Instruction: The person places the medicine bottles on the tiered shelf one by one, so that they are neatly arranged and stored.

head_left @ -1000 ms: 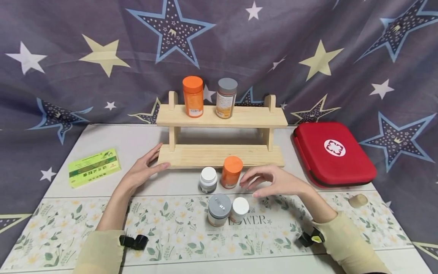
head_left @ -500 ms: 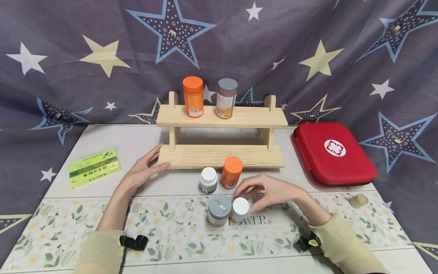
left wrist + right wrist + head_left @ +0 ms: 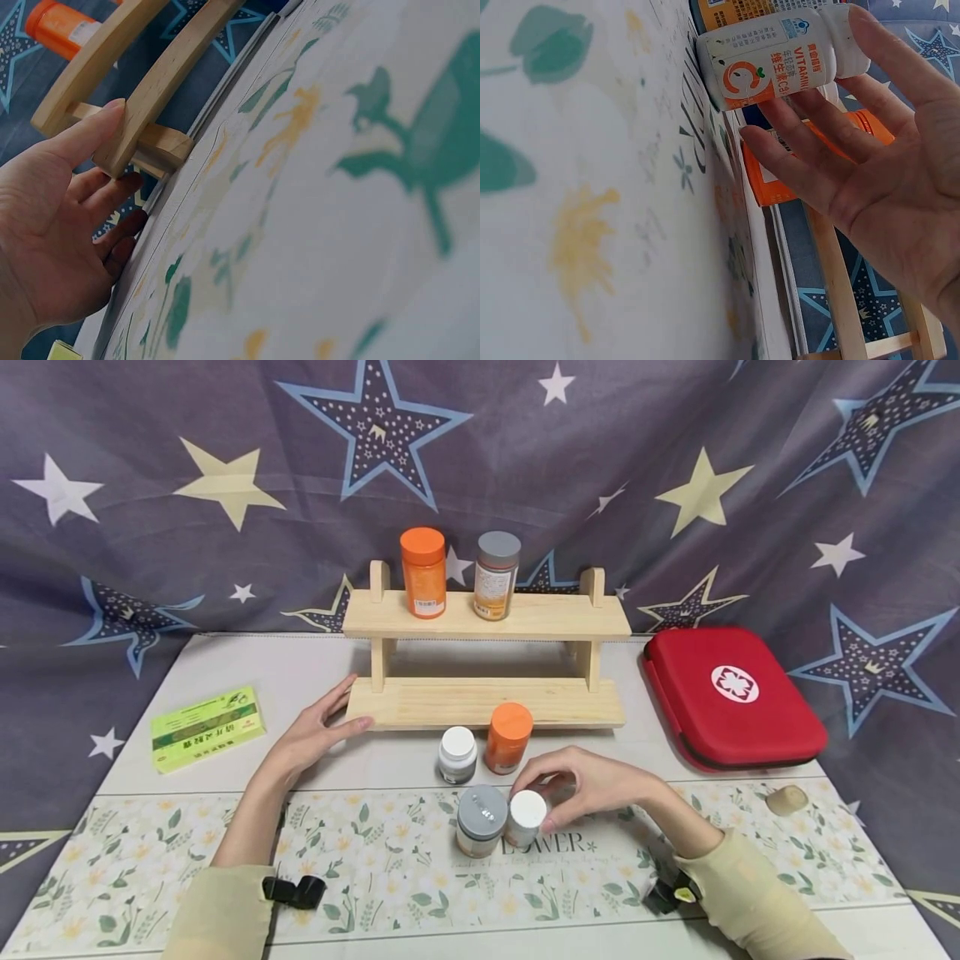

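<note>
In the head view my left hand (image 3: pixel 311 739) holds the left end of the lower board of a two-tier wooden rack (image 3: pixel 480 697). Its thumb lies on the front edge; the left wrist view shows the other fingers (image 3: pixel 112 199) behind the board. My right hand (image 3: pixel 592 785) pinches a small white vitamin C bottle (image 3: pixel 527 814) near its cap, thumb on one side and fingers on the other. The bottle (image 3: pixel 772 56) stands upright on the table. Close beside it are a grey-lidded jar (image 3: pixel 481 818), an orange bottle (image 3: pixel 509 739) and another white-capped bottle (image 3: pixel 457 753).
On the rack's upper board stand an orange bottle (image 3: pixel 423 572) and a grey-lidded jar (image 3: pixel 496 575). A green medicine box (image 3: pixel 206 728) lies at left. At right are a red first-aid case (image 3: pixel 735 697) and a small tan stub (image 3: pixel 786 800). A star-patterned curtain (image 3: pixel 600 460) hangs behind.
My right hand has come left and toward the front from beside the orange bottle to the small white bottle, and its thumb and fingers have closed around it. The left hand stays put.
</note>
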Tool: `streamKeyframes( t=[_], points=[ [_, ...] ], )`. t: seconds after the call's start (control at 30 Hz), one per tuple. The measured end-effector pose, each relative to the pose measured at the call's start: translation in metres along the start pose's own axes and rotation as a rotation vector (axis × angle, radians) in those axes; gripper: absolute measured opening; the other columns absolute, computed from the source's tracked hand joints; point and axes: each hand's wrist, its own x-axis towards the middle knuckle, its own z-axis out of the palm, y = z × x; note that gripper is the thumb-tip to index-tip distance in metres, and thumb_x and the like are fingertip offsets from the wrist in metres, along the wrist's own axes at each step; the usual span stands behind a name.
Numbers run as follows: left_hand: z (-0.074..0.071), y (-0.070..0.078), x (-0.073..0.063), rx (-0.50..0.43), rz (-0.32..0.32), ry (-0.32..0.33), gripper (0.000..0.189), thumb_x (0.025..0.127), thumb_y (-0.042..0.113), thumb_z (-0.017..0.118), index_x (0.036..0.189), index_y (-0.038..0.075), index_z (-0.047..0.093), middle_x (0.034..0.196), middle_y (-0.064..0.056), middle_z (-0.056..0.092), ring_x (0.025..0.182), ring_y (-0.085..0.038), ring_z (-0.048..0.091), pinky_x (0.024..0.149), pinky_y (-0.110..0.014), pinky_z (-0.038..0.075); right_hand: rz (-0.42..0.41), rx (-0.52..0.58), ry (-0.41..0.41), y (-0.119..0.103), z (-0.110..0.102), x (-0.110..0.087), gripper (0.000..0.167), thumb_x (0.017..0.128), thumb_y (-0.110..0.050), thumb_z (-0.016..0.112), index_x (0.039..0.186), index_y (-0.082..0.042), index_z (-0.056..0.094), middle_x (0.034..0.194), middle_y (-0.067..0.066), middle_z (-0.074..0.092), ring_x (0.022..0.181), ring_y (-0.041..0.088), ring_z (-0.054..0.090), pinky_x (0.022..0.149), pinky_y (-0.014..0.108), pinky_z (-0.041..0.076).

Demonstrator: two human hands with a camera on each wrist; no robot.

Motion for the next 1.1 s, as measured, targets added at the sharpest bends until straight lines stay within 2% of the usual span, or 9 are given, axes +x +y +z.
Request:
streamKeyframes(
  t=[0.2, 0.4, 0.7, 1.1],
  points=[
    [0.000, 0.000, 0.000, 0.001, 0.000, 0.002, 0.103, 0.091, 0.050, 0.075, 0.167, 0.033, 0.008, 0.173, -0.012, 0.019, 0.162, -0.039, 0.008, 0.128, -0.066, 0.013, -0.018, 0.007, 0.028, -0.002, -0.001, -0.002, 0.042, 0.087, -0.012, 0.084, 0.126, -0.008, 0.070, 0.122, 0.013, 0.072, 0.110, 0.008, 0.067, 0.100, 0.036, 0.059],
    [0.000, -0.002, 0.000, 0.001, 0.012, 0.001, 0.103, 0.092, 0.049, 0.075, 0.167, 0.032, 0.008, 0.173, -0.013, 0.020, 0.162, -0.040, 0.010, 0.128, -0.065, 0.015, -0.031, -0.017, 0.062, -0.006, -0.007, -0.007, 0.042, 0.086, -0.009, 0.083, 0.126, -0.008, 0.069, 0.121, 0.011, 0.072, 0.110, 0.013, 0.069, 0.099, 0.037, 0.060],
    [0.000, -0.001, 0.000, -0.005, 0.014, 0.001, 0.102, 0.091, 0.049, 0.076, 0.167, 0.033, 0.008, 0.173, -0.013, 0.019, 0.162, -0.039, 0.009, 0.128, -0.065, 0.015, -0.069, -0.048, 0.144, -0.018, -0.023, -0.020, 0.044, 0.086, 0.001, 0.080, 0.127, -0.008, 0.068, 0.121, -0.002, 0.071, 0.110, 0.009, 0.067, 0.095, 0.035, 0.061],
    [0.000, -0.002, 0.000, -0.004, 0.018, 0.001, 0.103, 0.091, 0.050, 0.075, 0.167, 0.032, 0.008, 0.173, -0.013, 0.019, 0.162, -0.039, 0.010, 0.128, -0.064, 0.017, -0.113, -0.082, 0.223, -0.032, -0.046, -0.034, 0.047, 0.085, 0.009, 0.075, 0.129, -0.003, 0.065, 0.121, -0.004, 0.070, 0.107, 0.009, 0.066, 0.088, 0.037, 0.064]
  ],
)
